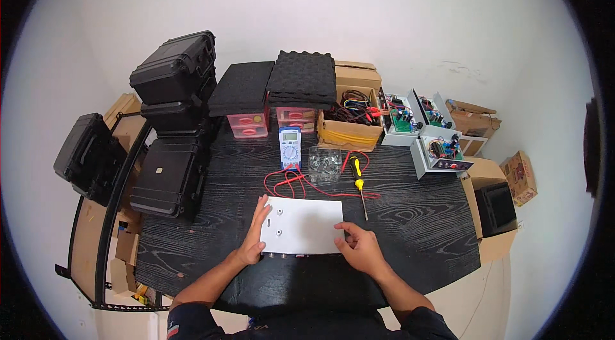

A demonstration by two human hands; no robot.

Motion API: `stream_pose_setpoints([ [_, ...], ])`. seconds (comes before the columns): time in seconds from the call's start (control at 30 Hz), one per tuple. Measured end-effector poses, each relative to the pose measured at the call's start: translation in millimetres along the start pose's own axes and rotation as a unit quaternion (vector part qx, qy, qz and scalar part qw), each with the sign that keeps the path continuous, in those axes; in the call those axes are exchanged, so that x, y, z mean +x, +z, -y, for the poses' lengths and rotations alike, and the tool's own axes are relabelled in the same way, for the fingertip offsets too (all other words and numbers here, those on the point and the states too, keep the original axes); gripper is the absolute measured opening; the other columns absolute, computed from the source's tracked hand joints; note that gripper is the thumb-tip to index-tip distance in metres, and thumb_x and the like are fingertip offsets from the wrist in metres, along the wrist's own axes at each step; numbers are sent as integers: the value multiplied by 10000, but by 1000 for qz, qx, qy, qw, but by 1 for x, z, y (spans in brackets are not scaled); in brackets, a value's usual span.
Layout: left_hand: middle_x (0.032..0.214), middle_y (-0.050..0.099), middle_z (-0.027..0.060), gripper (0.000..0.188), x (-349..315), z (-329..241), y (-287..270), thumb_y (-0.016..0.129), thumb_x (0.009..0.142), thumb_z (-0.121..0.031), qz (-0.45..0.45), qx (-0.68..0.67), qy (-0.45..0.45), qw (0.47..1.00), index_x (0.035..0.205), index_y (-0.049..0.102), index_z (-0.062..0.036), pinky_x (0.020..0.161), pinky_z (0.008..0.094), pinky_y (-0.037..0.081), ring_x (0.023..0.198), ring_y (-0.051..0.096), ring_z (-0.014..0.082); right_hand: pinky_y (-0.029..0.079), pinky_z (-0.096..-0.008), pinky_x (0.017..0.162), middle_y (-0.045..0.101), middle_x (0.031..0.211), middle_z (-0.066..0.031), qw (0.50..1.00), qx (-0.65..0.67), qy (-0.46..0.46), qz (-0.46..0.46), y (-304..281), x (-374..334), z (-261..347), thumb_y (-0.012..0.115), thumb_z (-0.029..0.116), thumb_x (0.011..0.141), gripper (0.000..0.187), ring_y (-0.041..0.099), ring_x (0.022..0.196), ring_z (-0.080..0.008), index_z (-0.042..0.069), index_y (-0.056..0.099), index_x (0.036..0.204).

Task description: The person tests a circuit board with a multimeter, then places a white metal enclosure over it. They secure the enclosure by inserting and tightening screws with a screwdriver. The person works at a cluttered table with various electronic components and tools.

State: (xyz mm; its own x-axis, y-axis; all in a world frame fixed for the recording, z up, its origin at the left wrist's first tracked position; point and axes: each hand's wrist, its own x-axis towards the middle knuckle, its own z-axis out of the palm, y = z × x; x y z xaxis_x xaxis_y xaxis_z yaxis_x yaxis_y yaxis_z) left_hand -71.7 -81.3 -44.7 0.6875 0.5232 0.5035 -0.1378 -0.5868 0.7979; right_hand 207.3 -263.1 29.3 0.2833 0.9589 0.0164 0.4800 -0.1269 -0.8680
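Note:
A white metal electronics case rests on the black wood-grain table in front of me, its flat white face up. Two small round fittings and a slot show near its left side, and several connectors line its near edge. My left hand grips the left side, fingers long against the edge and thumb by the near corner. At the right edge, my right hand has its fingers bent and thumb and forefinger close to the case. Beyond the case lie a yellow-and-black screwdriver, a blue multimeter with red leads, and a clear compartment box of small parts.
Black hard cases are stacked at left. Red drawer boxes under black foam stand at the back, beside a cardboard box of cables. Open white cases with circuit boards sit back right. A carton stands off the table's right edge.

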Motion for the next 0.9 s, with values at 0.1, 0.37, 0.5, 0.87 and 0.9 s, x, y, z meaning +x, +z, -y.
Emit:
stream_pose_setpoints([
  [0.1,1755,6,350,1008,-6,1,-1,402,1020,-708,16,19,-4,1000,1694,170,5,1283,643,2,1639,-36,499,423,-261,575,533,616,6,1000,-12,12,9,0,-4,5,765,164,964,339,472,573,-57,51,708,1279],
  [0.37,1759,-62,338,1069,-11,-2,0,570,983,-642,81,31,-14,996,1703,117,6,1277,658,-6,1627,-84,527,534,-334,622,646,717,-106,999,-20,-22,-31,2,-16,-4,794,191,931,361,649,604,-183,53,707,1253],
  [0.5,1759,-89,333,1087,-9,2,12,632,962,-579,124,24,-3,992,1709,94,0,1269,670,-14,1616,-127,539,596,-340,678,748,1014,-209,997,-51,-26,-42,-6,-31,-15,802,183,921,370,742,696,-228,46,702,1249],
  [0.87,1687,-271,384,1243,13,-22,127,816,882,-355,219,31,33,975,1703,-60,-34,1229,728,-58,1527,-287,621,266,-724,1187,482,1563,-301,937,-337,-75,-57,-30,-84,-10,840,310,817,626,408,1494,-490,81,650,1367],
  [0.9,1691,-301,356,1261,16,-24,138,791,915,-433,244,-1,22,970,1697,-118,-40,1221,732,-82,1512,-329,609,238,-751,1177,449,1582,-308,942,-324,-83,-28,-26,-87,-9,833,350,826,642,379,1513,-488,91,640,1381],
])
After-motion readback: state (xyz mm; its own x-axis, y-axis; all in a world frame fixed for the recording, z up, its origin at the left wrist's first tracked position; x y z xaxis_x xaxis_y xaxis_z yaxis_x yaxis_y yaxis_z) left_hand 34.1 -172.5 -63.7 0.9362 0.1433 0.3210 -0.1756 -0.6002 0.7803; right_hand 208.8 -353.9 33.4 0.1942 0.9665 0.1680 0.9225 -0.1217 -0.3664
